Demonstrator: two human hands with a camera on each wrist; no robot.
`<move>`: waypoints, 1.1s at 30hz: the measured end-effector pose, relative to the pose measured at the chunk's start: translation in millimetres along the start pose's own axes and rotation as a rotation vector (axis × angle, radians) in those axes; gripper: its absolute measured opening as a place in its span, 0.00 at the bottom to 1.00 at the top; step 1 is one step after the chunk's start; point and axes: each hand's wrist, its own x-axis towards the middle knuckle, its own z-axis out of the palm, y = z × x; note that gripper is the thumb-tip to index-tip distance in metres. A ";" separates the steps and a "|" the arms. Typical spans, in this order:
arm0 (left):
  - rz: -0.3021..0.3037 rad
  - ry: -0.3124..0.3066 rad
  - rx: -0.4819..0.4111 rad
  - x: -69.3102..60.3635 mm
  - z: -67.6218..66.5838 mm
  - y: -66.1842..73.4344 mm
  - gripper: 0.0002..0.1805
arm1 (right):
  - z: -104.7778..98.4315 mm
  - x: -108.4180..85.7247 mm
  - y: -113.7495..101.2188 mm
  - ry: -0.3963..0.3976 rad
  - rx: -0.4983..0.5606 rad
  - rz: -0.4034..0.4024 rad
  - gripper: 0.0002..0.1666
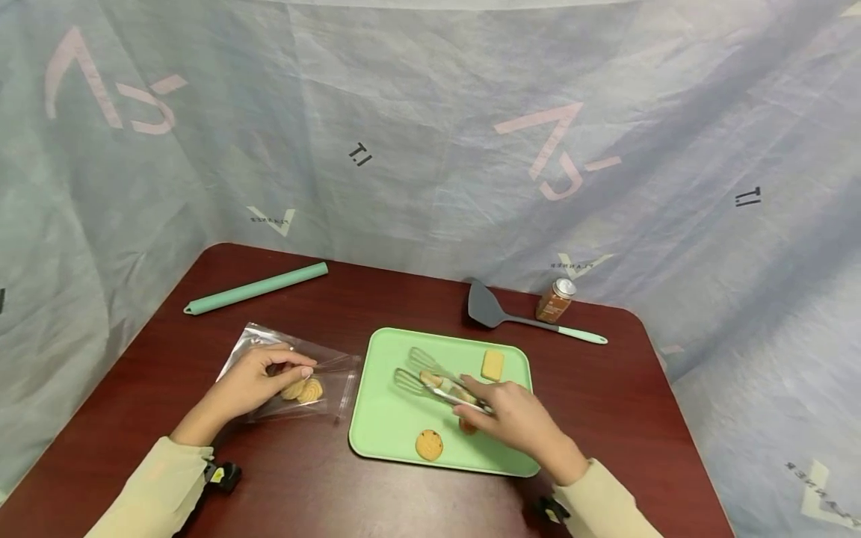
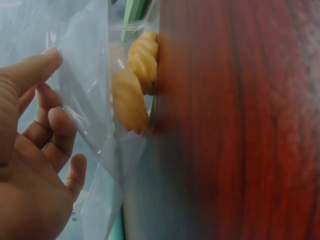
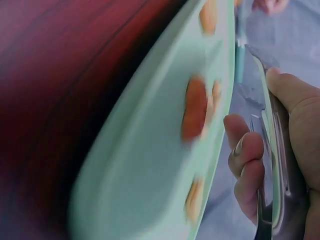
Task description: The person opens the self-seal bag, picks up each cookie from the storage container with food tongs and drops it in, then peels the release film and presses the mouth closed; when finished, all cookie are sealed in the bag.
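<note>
Wire-headed metal tongs [image 1: 446, 394] are over the green tray [image 1: 386, 430], and we see the right hand [image 1: 516, 420] holding them with its thumb on one arm and fingers curled round the other. Their looped ends stand apart beside a pale cookie [image 1: 430, 379]; we cannot tell whether they grip it. To the left, thumb and finger of the left hand [image 1: 252, 379] pinch the film of a clear plastic zip bag [image 1: 334, 376] with swirled butter cookies [image 1: 310, 391] inside.

On the tray we find a rectangular biscuit [image 1: 492, 365] near the far right corner and a round chip cookie [image 1: 429, 445] near the front rim. Tray and bag lie side by side on a dark red wood-grain table [image 1: 323, 482] with rounded far corners and a dull sheen at the front. Along its far side we see a mint-green rod [image 1: 258, 288] at the left, a grey-bladed turner [image 1: 486, 305] with a mint handle end, and a silver-lidded spice jar [image 1: 555, 300] just behind that handle.

Around the table hangs creased grey-blue fabric [image 1: 417, 82], printed with pink strokes, pale V shapes and small black lettering, some of it mirrored.
</note>
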 end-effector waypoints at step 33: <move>-0.023 -0.012 0.007 2.3 0.8 2.1 0.07 | -34.4 -76.2 61.5 0.039 -0.120 0.412 0.42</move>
